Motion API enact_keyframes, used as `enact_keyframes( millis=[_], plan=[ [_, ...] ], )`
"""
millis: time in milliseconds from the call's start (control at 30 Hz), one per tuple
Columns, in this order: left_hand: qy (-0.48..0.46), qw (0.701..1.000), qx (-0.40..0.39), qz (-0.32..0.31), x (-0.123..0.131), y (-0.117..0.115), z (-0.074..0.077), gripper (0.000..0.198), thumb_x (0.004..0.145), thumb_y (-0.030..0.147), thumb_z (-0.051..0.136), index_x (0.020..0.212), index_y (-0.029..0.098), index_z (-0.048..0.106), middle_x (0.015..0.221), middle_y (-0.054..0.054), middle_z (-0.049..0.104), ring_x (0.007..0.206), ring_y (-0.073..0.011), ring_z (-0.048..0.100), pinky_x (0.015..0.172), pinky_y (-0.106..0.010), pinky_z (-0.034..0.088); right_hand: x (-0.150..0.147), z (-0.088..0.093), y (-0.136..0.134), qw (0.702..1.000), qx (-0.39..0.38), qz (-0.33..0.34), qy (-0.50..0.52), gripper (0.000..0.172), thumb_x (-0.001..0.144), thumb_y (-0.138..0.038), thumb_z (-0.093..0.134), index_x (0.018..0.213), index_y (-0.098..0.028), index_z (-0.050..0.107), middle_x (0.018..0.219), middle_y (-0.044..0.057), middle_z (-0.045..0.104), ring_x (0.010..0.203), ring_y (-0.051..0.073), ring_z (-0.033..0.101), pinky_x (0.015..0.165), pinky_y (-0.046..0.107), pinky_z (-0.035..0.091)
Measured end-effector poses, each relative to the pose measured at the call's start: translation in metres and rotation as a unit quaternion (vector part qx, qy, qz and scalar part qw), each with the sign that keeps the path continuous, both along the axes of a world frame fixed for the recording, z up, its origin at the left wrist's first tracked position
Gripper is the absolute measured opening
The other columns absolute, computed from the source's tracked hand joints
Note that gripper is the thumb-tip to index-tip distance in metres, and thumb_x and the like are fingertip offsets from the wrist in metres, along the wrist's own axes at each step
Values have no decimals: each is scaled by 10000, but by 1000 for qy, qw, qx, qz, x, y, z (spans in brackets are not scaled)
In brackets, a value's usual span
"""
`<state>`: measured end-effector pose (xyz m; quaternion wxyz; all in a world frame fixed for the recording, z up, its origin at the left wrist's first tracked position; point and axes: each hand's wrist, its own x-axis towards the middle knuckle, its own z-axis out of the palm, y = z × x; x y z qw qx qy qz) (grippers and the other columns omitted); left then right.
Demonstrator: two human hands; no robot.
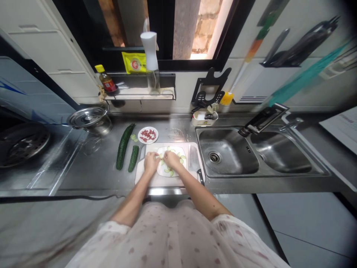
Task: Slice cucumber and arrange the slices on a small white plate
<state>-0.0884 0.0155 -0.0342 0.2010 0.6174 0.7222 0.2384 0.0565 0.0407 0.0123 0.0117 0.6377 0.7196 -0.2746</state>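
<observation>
My left hand (152, 162) and my right hand (171, 160) come together over the left side of a white plate (173, 172). Their fingers are pinched around a small pale green cucumber slice (161, 156), partly hidden by the fingertips. Other curved cucumber slices (169, 171) lie in small groups around the plate. Beneath it is a pale cutting board (143, 179). A knife with a black handle (200, 176) rests along the board's right side. Left of the board lie a long cucumber (124, 147) and a shorter cut cucumber (133, 158).
A small white dish (148, 135) of red pieces sits behind the board, beside a few loose slices (134, 138). At right is a double sink (228, 152) with a black faucet (263, 119). A lidded steel pot (92, 121) stands back left. A shelf (139, 93) holds bottles.
</observation>
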Motion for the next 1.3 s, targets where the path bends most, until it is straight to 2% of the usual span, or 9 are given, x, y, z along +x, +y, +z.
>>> enact_keyframes(
  millis=[133,333,733,967,1100,1300],
  plan=[
    [-7,1000,8,10,-2,-2,4,177,786,261,608,947,215,665,971,-67,586,995,-226,571,899,-342,445,2,3,-2,1000,1,-15,3,201,895,-273,491,1014,-203,637,1026,74,693,932,181,626,687,236,380],
    [2,1000,6,-5,1,-3,4,189,785,300,626,948,210,662,975,-71,584,999,-232,562,900,-349,441,-1,3,-3,1000,1,-11,7,230,899,-331,492,1024,-200,632,995,82,693,912,186,625,687,244,384],
    [16,1000,-6,-15,5,-2,0,185,794,302,632,954,216,664,997,-74,587,1020,-240,558,917,-353,432,-6,-3,-3,1000,9,4,2,208,902,-303,501,1031,-187,616,1028,101,675,962,200,607,737,262,399],
    [-20,1000,3,-1,3,-1,1,182,777,286,631,941,216,667,990,-67,599,1016,-231,572,912,-343,443,-4,5,-4,1000,8,-12,21,201,904,-293,481,1011,-201,625,1011,85,685,921,190,615,709,249,388],
    [-52,998,17,36,-7,-2,1,195,769,258,610,947,209,671,1011,-69,614,988,-217,588,900,-337,455,13,21,-2,995,49,-58,66,207,897,-302,476,995,-206,631,947,56,697,854,175,616,655,231,367],
    [-102,992,29,72,-24,-12,1,229,752,295,621,956,204,677,1025,-64,632,925,-193,608,861,-316,474,63,42,-5,976,87,-135,148,238,867,-323,475,990,-202,639,829,12,677,727,140,584,621,208,368]
  ],
)
